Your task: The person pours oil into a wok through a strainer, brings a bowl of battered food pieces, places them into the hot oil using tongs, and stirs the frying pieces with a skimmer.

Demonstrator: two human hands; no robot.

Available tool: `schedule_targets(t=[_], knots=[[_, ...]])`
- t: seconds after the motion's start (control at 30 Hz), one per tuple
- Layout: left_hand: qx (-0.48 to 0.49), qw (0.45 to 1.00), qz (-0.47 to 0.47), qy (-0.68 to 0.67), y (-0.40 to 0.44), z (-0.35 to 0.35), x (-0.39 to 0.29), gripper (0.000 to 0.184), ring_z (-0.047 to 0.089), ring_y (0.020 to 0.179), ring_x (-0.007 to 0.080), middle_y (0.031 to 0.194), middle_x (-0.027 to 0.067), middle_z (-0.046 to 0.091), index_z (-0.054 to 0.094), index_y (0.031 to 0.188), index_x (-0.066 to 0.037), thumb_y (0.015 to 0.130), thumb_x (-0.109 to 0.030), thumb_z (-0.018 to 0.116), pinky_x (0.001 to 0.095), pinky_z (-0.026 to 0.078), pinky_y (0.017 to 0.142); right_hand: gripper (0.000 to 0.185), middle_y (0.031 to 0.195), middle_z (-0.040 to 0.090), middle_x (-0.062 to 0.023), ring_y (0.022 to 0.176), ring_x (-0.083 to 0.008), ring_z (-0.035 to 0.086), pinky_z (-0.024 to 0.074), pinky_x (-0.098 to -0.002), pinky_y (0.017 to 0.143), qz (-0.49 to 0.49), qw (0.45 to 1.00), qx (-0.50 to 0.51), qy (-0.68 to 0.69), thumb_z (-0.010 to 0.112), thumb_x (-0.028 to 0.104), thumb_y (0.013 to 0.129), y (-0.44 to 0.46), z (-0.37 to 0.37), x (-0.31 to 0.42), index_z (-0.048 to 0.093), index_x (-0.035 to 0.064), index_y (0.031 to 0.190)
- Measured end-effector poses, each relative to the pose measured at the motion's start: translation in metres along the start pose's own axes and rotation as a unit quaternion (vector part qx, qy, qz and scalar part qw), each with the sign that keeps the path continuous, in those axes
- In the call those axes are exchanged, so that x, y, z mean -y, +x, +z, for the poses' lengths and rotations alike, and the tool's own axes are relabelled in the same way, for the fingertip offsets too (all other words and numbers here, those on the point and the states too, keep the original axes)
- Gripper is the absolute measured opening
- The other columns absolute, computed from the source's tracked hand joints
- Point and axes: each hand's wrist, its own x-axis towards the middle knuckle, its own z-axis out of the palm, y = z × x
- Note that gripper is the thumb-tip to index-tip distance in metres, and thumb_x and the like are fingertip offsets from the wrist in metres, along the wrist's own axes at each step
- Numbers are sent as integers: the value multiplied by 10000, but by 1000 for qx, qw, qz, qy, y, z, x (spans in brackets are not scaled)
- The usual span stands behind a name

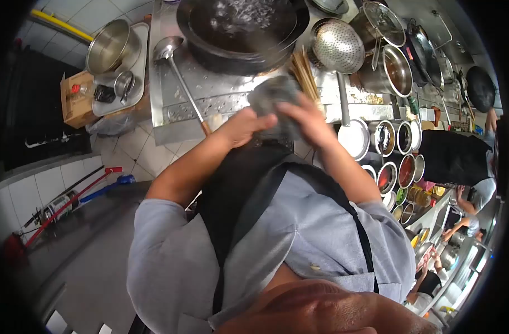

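Observation:
A dark grey rag (274, 94), smeared by motion, is bunched between my two hands in front of my apron. My left hand (244, 128) grips its lower left side, thumb pointing inward. On its right side, my right hand (305, 118) is closed over the cloth, its fingers blurred. Just beyond the rag stands a wok (237, 58) with bubbling liquid in it. A ladle (179, 75) lies on the steel counter to the left, its wooden handle end near my left forearm. Close to my right hand is a bundle of thin bamboo sticks (305, 75).
A perforated strainer (338, 47) rests right of the wok, beside pots (398, 69). Several seasoning tins (385, 136) line the right side. A tray (140, 69) with a steel pot (111, 47) stands left. Other people work far right, one in a dark apron (453, 157).

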Motion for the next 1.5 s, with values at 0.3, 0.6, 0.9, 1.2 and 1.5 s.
schedule_targets(t=[0.3,0.6,0.9,1.2,1.5], knots=[[-448,830,-81,322,-162,-146,35,402,596,1071,286,1175,203,611,580,1130,80,805,-127,694,394,468,931,540,1166,623,-234,1088,-343,608,464,-380,952,-46,898,233,-371,646,239,850,-2,112,-55,502,0,1313],[-299,495,-88,811,-144,-153,86,950,36,1432,475,1538,321,39,223,1490,-23,717,-288,708,567,67,1150,434,1071,657,-207,1014,-374,619,486,-421,903,60,868,65,-488,603,261,807,-75,25,-155,612,21,1169],[-317,527,36,788,-134,-162,68,469,425,1251,402,1322,227,472,633,1167,-55,757,-279,681,509,321,1063,416,1080,652,-227,1033,-381,617,483,-449,902,249,845,-61,-470,541,279,816,-168,-40,-290,636,33,1138],[40,833,-51,549,-105,50,111,298,629,976,243,1023,106,655,640,1108,-28,851,-175,664,340,481,868,231,938,681,-212,929,-377,654,520,-455,795,114,873,4,-474,571,178,777,-264,-90,-529,710,43,903],[341,838,-134,404,-88,172,105,360,474,1290,269,1334,143,558,589,1243,-6,917,-157,560,366,332,1092,208,954,686,-192,896,-375,657,512,-468,768,221,876,-23,-429,599,151,741,-310,-95,-438,725,56,877]])
